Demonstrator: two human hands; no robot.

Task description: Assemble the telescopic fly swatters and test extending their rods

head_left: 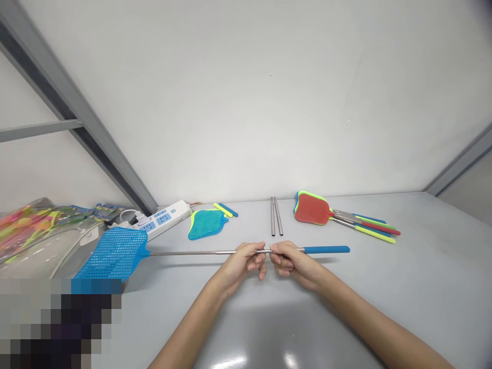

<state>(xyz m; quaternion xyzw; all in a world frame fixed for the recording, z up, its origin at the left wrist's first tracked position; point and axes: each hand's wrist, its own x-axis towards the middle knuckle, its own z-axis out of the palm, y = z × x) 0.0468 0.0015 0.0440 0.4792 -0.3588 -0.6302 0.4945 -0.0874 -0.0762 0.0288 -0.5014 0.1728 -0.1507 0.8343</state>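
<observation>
A blue fly swatter with a long thin metal shaft lies level across my view, its mesh head at the left and its blue handle at the right. My left hand pinches the shaft near its middle. Close beside it, my right hand grips the same shaft between thumb and fingers, just left of the handle. Beyond my hands, two loose metal tubes lie on the grey table. Part of the swatter head's lower edge is hidden by a blurred patch.
Several assembled swatters are stacked at the back right, a red head on top. Loose blue and yellow swatter heads lie at the back left by short handle grips. A white power strip and plastic bags sit farther left.
</observation>
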